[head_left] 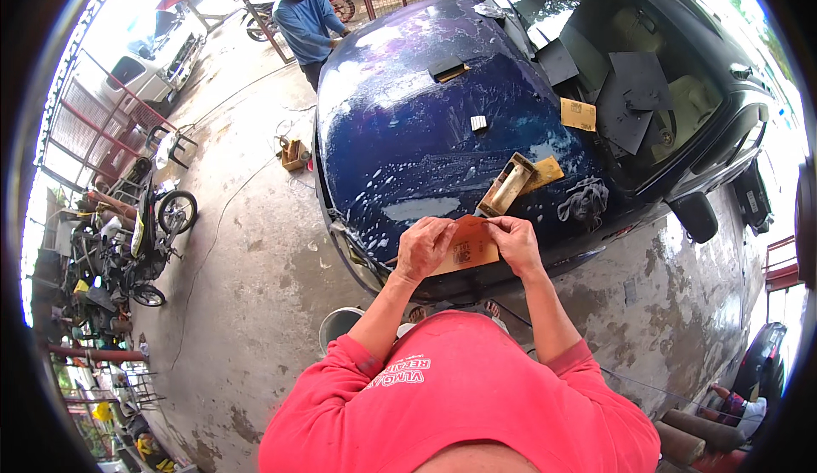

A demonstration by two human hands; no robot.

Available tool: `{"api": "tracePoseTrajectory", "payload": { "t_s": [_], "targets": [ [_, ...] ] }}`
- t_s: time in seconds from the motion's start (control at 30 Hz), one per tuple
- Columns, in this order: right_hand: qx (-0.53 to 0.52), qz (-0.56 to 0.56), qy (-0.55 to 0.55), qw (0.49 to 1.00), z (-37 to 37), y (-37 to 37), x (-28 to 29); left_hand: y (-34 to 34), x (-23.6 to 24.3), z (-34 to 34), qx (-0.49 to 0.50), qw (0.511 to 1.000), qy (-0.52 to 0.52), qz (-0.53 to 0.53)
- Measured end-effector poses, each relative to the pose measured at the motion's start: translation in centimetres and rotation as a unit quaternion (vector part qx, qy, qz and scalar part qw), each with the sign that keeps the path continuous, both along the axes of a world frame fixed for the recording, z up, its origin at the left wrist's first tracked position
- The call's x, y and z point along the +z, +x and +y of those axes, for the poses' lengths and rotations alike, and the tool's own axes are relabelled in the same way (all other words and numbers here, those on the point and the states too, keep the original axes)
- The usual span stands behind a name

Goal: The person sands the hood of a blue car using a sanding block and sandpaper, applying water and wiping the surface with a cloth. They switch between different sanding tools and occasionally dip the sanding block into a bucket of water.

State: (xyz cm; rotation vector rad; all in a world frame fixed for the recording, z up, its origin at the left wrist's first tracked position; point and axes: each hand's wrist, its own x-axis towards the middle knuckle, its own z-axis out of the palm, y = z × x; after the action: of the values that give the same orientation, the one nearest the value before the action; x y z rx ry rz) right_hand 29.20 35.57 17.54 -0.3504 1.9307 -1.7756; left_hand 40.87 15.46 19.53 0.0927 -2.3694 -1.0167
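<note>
Between my two hands is a sheet of sandpaper (pixel 466 256) with a tan printed back, its upper part folded and reddish. My left hand (pixel 421 250) pinches its left upper edge, and my right hand (pixel 516 241) pinches the right one. The sheet is over the near edge of a dark blue car hood (pixel 400 175), which is wet and streaked with whitish residue. Just beyond my right hand lies a long, worn, yellowish block-like tool (pixel 508 185). Another tan sandpaper piece (pixel 545 172) rests beside it, and a crumpled grey rag (pixel 584 200) lies farther right.
A small white block (pixel 478 122) and a dark sanding block (pixel 448 68) sit on the hood. Dark sheets (pixel 634 90) lean against the windshield. A bucket (pixel 339 326) stands by my left forearm. A person in blue (pixel 305 26) works across the hood. Motorcycles (pixel 153 226) line the left.
</note>
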Motion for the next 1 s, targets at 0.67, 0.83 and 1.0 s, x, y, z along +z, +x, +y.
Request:
{"api": "tracePoseTrajectory", "payload": {
  "t_s": [0.67,0.83,1.0],
  "targets": [
    [0.148,0.319,0.098,0.931,-6.0,6.4,4.5,6.5,2.7,-2.8,-0.028,0.990,0.037,-0.130],
    [0.164,0.232,0.104,0.953,-4.5,6.1,4.4,6.3,2.8,-1.6,-0.034,0.980,0.098,-0.167],
    [0.138,0.168,0.089,0.972,-3.4,5.8,3.6,5.8,2.4,-0.7,-0.030,0.967,0.167,-0.190]
  ]
}}
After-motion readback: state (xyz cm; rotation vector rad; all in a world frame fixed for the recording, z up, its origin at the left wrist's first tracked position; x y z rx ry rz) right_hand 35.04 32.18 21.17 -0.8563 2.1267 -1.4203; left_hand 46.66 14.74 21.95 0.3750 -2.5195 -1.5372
